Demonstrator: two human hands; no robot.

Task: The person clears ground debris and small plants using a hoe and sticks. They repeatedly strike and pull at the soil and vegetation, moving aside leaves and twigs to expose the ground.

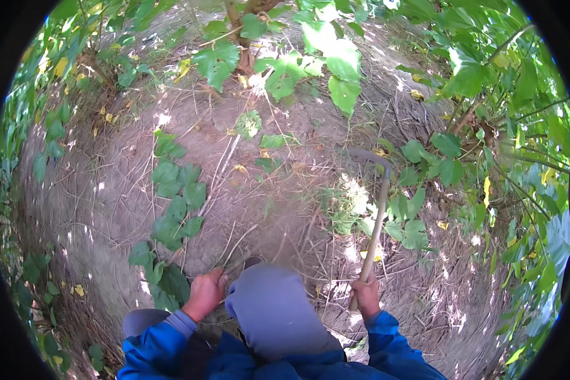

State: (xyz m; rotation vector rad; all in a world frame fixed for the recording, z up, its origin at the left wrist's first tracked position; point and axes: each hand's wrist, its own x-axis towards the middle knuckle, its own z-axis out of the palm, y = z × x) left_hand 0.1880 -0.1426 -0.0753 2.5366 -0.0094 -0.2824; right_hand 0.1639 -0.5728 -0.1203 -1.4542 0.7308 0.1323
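My right hand (365, 295) is wrapped around the lower end of a wooden handle. It belongs to a short hand tool (378, 216) with a bent metal head, a hoe or a sickle; which one I cannot tell. The head points left, close above the ground by some low weeds (344, 209). My left hand (206, 293) is curled beside my grey-clad knee (278, 308). Thin dry stalks lie by its fingertips, but whether it grips any is hidden. A leafy green branch (173, 228) stretches across the soil just left of and beyond that hand.
Dry soil (104, 185) strewn with straw and twigs spreads before me. A shrub trunk (246, 54) stands ahead. Another shrub (475, 123) leans in from the right with low branches. Foliage (21, 137) hangs along the left side. A pale stick (222, 168) lies in the middle.
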